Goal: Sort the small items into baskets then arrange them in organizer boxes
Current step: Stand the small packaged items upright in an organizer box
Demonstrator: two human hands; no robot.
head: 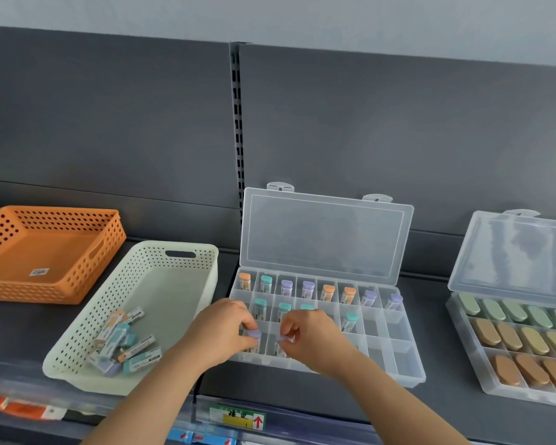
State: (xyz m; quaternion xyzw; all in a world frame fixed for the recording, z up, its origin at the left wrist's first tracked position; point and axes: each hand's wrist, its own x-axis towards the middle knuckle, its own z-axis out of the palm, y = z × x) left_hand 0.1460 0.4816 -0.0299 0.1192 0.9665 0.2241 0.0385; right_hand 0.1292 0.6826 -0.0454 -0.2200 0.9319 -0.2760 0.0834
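Observation:
A clear organizer box point(408, 370) lies open on the shelf, its lid leaning on the back panel. Small capped tubes in orange, teal and purple stand in its back and middle rows. My left hand point(220, 332) pinches a purple-capped tube point(253, 334) in the front row's left compartment. My right hand point(305, 335) pinches another purple-capped tube point(284, 338) in the compartment beside it. A cream basket point(187, 252) to the left holds several more tubes point(126, 342) lying in a heap at its near end.
An orange basket point(55, 216) sits at the far left, holding only a small label. A second open organizer box point(463, 332) at the right holds rows of green, tan and brown oval items. The shelf's front edge carries price-tag strips point(238, 419).

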